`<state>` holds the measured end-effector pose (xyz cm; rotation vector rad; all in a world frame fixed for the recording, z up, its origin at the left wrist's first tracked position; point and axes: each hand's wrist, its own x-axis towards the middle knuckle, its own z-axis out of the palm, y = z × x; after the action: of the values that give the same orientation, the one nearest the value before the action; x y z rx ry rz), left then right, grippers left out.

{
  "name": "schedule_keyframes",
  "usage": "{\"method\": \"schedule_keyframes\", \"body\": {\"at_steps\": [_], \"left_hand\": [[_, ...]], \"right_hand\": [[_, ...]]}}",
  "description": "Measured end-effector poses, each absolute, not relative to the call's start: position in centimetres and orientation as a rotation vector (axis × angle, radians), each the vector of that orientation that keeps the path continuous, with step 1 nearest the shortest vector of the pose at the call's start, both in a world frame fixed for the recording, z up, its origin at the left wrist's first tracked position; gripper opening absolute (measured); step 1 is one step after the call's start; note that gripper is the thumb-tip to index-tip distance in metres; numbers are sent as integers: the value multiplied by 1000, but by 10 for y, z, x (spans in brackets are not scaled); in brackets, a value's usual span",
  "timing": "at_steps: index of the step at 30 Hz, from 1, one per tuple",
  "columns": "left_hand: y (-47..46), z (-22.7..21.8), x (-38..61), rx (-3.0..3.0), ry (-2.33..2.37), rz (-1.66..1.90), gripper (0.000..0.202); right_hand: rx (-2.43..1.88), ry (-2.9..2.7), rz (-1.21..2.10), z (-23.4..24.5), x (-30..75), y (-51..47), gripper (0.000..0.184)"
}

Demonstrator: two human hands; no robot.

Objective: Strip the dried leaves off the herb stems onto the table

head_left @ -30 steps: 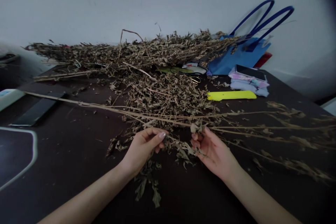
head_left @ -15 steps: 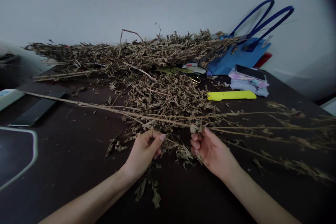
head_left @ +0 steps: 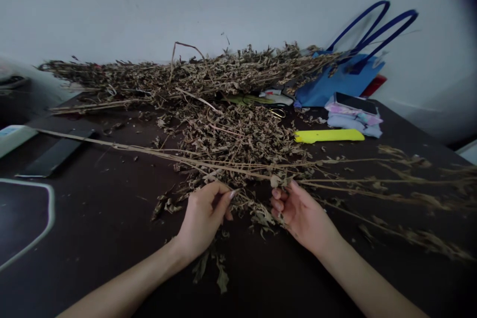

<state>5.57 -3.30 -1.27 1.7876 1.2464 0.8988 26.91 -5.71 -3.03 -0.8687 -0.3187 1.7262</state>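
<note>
A long dried plant stalk [head_left: 156, 153] lies across the dark table [head_left: 93, 218] from left to right. My right hand [head_left: 300, 216] grips the stalk with its fingers curled round it at a clump of dry leaves. My left hand [head_left: 204, 216] pinches dry leaves on a side twig [head_left: 248, 206] just left of the right hand, thumb against fingertips. Loose dried leaves [head_left: 218, 271] lie under and in front of both hands. A heap of stripped leaves [head_left: 238, 134] sits just beyond the hands.
A big pile of dried stalks [head_left: 179, 77] runs along the wall. At the back right stand a blue bag [head_left: 346, 77], folded cloths with a phone [head_left: 354, 109] and a yellow strip [head_left: 328, 135]. A dark flat device [head_left: 55, 153] lies at left.
My left hand has slid slightly down along the twig, its fingers closing tighter on the leaves. My right hand and the stalk have hardly moved.
</note>
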Motion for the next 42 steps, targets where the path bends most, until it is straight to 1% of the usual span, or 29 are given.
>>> {"method": "schedule_keyframes", "body": {"at_steps": [14, 23, 30, 36, 39, 42], "left_hand": [[-31, -14, 56, 1918, 1209, 870, 19], [-30, -16, 53, 1972, 1205, 853, 17], [-18, -8, 44, 2245, 1250, 773, 20], [-17, -6, 37, 2558, 1448, 656, 23], [-18, -7, 37, 2591, 1421, 787, 17], [-20, -8, 39, 2587, 1273, 961, 13]], "right_hand": [[-819, -301, 1765, -30, 268, -56, 20], [-849, -308, 1764, -33, 270, -56, 24], [-886, -276, 1748, -28, 269, -57, 23], [-912, -266, 1737, -29, 270, -57, 23], [-908, -257, 1742, -29, 270, -57, 23], [-904, -258, 1739, -28, 269, -57, 23]]}}
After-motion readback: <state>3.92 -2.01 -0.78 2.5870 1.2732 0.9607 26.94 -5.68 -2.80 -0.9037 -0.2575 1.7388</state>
